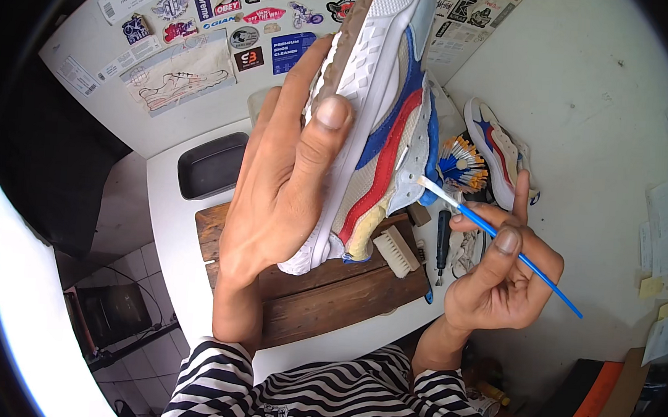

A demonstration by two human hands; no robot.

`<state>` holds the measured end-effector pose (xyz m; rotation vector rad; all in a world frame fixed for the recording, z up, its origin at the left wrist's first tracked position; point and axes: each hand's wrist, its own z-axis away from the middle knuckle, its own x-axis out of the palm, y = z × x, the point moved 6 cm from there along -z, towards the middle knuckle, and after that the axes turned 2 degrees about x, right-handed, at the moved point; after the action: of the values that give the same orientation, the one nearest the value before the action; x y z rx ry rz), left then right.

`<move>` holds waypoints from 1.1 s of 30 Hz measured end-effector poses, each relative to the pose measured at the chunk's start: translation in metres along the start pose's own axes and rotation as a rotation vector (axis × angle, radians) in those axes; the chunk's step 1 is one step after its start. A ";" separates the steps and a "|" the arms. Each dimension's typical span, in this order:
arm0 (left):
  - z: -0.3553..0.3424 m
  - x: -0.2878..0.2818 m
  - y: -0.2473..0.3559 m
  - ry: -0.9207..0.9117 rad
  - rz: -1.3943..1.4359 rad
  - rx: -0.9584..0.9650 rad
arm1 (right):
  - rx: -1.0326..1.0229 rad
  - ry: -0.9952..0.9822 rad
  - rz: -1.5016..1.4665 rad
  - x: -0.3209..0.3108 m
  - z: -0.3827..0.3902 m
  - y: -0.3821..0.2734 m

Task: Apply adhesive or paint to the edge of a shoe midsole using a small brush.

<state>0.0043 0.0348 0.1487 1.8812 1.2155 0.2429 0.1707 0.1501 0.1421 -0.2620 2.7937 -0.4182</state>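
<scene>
My left hand (287,167) grips a sneaker (387,154) along its white sole, thumb on the midsole and fingers round the tread side. The shoe is tilted on its side, toe end up, with cream mesh, a red stripe, blue panels and a pale eyelet strip. My right hand (502,272) pinches a thin paintbrush (529,265) with a blue handle between thumb and fingers, index finger raised. The brush's pale bristle tip meets the eyelet strip; whether it presses on it I cannot tell. The shoe's far side is hidden.
Below the shoe lies a dark wooden board (320,315) on a white table (176,229). A scrub brush (396,252) rests on the board, with a dark-handled tool (443,242) beside it. A black tray (210,166) stands at left. Further back are a second sneaker (494,146) and several brushes (465,167).
</scene>
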 end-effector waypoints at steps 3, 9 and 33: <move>-0.003 0.004 -0.004 0.053 0.122 -0.223 | 0.001 0.031 -0.033 -0.004 -0.001 -0.001; 0.006 0.009 -0.036 0.072 0.060 -0.159 | -0.011 0.041 0.003 -0.003 -0.001 -0.001; 0.008 0.011 -0.045 0.070 0.068 -0.190 | 0.029 0.032 -0.107 -0.013 0.002 0.009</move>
<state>-0.0152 0.0464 0.1072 1.7627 1.1339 0.4491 0.1823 0.1613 0.1408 -0.4028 2.8109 -0.4909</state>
